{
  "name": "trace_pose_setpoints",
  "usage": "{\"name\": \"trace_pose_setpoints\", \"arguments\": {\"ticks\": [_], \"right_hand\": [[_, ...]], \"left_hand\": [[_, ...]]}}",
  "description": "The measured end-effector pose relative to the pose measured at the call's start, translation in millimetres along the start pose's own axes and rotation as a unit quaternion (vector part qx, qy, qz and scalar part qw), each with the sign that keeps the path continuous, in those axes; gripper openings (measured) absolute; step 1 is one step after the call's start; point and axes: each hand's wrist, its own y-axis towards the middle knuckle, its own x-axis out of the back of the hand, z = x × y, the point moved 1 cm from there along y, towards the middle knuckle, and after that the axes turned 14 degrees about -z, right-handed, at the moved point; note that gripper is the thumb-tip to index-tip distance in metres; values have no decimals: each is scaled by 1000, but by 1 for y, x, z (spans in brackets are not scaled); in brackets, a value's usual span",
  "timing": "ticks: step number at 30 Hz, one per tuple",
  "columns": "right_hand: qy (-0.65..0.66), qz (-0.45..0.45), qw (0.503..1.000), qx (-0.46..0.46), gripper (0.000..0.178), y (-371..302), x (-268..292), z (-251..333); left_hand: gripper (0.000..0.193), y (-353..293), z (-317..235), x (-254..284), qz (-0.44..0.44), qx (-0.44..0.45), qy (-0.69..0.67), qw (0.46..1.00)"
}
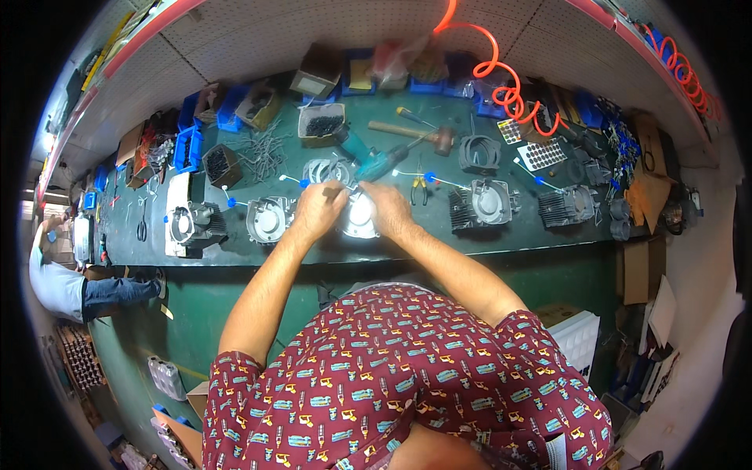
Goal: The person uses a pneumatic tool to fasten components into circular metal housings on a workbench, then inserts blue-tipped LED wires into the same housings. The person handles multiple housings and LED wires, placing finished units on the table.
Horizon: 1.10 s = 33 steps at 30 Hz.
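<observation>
A silver engine cylinder (pixel 360 218) stands near the bench's front edge, right in front of me. My left hand (pixel 319 210) lies along its left side, fingers curled in at the far rim. From the right, my right hand (pixel 389 210) reaches to the same spot, its fingers bent and close to the left ones. Whatever small part they pinch is hidden by the fingers. A thin lead with a blue piece (pixel 305 183) and a white tip sticks out left of my left hand. Just beyond the hands lies a teal power drill (pixel 374 163).
More finned cylinders, one at left (pixel 269 220), another at right (pixel 490 205), line the green bench (pixel 313 255). Yellow-handled pliers (pixel 419 186), a mallet (pixel 442 141) and metal rings (pixel 479 153) lie about. An orange coiled hose (pixel 511 98) hangs above. Another person (pixel 63 274) is at far left.
</observation>
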Motion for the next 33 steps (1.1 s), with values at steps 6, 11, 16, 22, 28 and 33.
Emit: {"name": "trace_pose_setpoints", "arguments": {"ticks": [6, 11, 16, 22, 28, 33], "right_hand": [[-4, 2, 1000, -12, 42, 1, -5, 1], [-5, 10, 999, -35, 43, 3, -5, -5], [2, 2, 999, -36, 42, 2, -7, -17], [0, 7, 999, -46, 43, 4, -3, -11], [15, 5, 999, -46, 44, 5, -5, -7], [-14, 10, 999, -39, 44, 2, -8, -10]], "left_hand": [[19, 17, 12, -4, 21, -22, 38, 999], [17, -30, 5, -6, -61, -53, -89, 993], [23, -68, 10, -30, -108, -42, -36, 993], [28, -71, 3, -7, -149, 25, -110, 982], [23, -34, 2, 1, -62, 7, -113, 992], [23, 14, -6, 3, 13, -32, -2, 999]]}}
